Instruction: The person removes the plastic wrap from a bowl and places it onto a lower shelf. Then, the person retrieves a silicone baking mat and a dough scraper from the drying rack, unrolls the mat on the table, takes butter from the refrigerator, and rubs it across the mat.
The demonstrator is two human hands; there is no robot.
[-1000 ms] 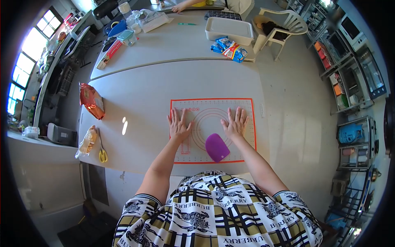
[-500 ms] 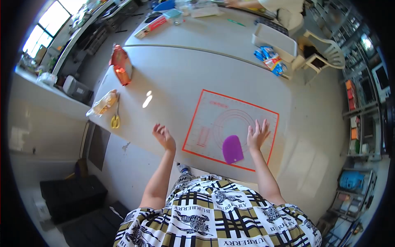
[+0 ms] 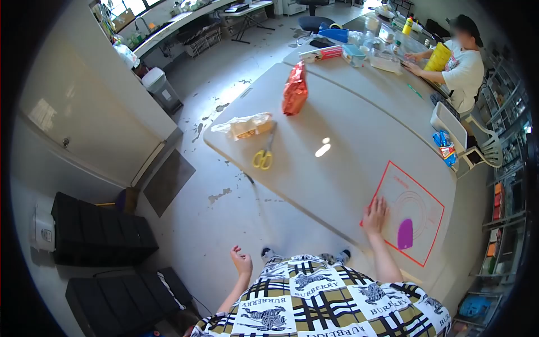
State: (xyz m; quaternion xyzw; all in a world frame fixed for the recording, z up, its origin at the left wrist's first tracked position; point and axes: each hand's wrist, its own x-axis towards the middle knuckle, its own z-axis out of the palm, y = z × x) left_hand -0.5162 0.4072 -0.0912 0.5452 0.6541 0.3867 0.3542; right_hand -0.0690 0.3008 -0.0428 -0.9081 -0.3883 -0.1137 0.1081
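My right hand (image 3: 375, 216) lies with fingers stretched over the left edge of the red-bordered baking mat (image 3: 424, 256). To its right, a purple dough scraper (image 3: 405, 233) rests flat on the mat. My left hand (image 3: 241, 262) is held out over the floor, away from the table edge, its fingers loosely bent and apart with nothing in them. Yellow-handled scissors (image 3: 263, 159) lie near the table's left side, beside a clear plastic bag with tan contents (image 3: 247, 128). Farther back stands a red foil bag (image 3: 295, 90).
Across the joined tables a seated person (image 3: 463, 70) works with their hands on the tabletop. Near them are a white bin (image 3: 446, 124), blue snack packets (image 3: 444, 147) and a white plastic chair (image 3: 488, 140). Black drawers (image 3: 106, 233) stand at the left, near a grey trash bin (image 3: 163, 92).
The view has swung left. My right hand has moved from the right of the dough scraper to the mat's left edge. My left hand has moved back and lower, away from the table.
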